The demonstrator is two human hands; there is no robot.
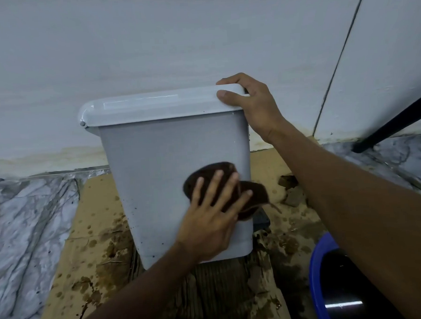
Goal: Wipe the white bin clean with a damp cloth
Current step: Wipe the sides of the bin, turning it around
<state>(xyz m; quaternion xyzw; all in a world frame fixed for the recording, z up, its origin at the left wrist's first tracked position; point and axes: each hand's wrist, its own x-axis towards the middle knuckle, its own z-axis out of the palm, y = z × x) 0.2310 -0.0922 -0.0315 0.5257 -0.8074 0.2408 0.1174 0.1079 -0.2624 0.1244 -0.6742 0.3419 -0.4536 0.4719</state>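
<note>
the right forearm [353,200] fills the lower right, running out of the picture at the bottom edge and hiding much of a blue bucket [318,263], whose rim is cut off by the frame; its inside is dark with one bright glint, and what it holds is hard to make out. the left hand [212,222] lies flat with straight, spread fingers, pressing a dark brown cloth [212,174] against the near side of the white bin [156,162], low and toward its right edge; the palm and fingers cover most of the cloth, and a loose fold of it sticks out past the bin's corner. the right hand [250,103] grips the right corner of the shut lid [153,106], thumb on the front lip, the other fingers curled over the top and mostly hidden behind it. the bin stands on wet, stained cardboard [86,226] close to the pale wall [149,40]. a dark part [261,220] at the bin's lower right is largely hidden by the cloth. grey marbled floor [24,218] lies on either side. a black bar [397,122] slants in from the right edge, its upper end cut off.
</note>
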